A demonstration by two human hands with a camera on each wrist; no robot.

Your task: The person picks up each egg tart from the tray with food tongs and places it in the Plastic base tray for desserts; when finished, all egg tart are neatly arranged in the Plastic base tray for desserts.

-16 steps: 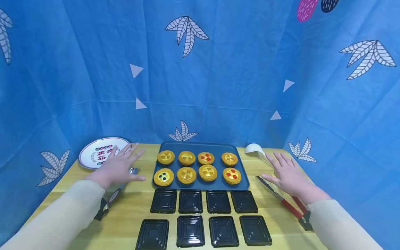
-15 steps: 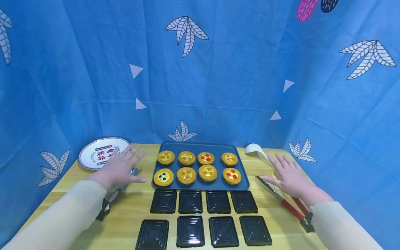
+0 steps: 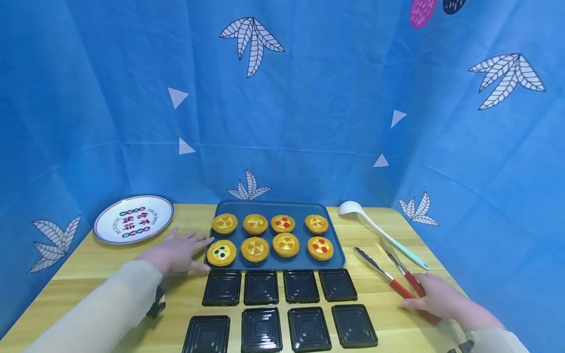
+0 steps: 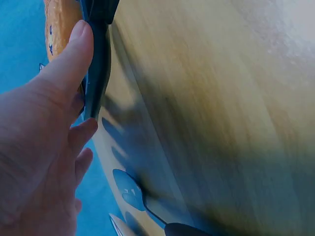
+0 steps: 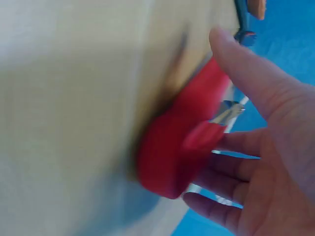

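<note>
My left hand is at the left edge of the dark blue baking tray. Its fingers are spread, with the thumb overlapping the tray's edge in the left wrist view. Several egg tarts sit in two rows on the tray, some with red or dark blue dots. On the right, my right hand is around the red handles of the metal tongs. The thumb lies on one side and loosely bent fingers on the other. The tongs lie with their jaws apart.
Several black square plastic trays stand in two rows before the baking tray. A white plate with red lettering is at the back left. A ladle lies behind the tongs. A spoon lies beyond the left hand.
My left hand has come down toward the baking tray's left edge. My right hand has moved back and down to the tongs' handles, uncovering the ladle. The head view has shifted slightly right.
</note>
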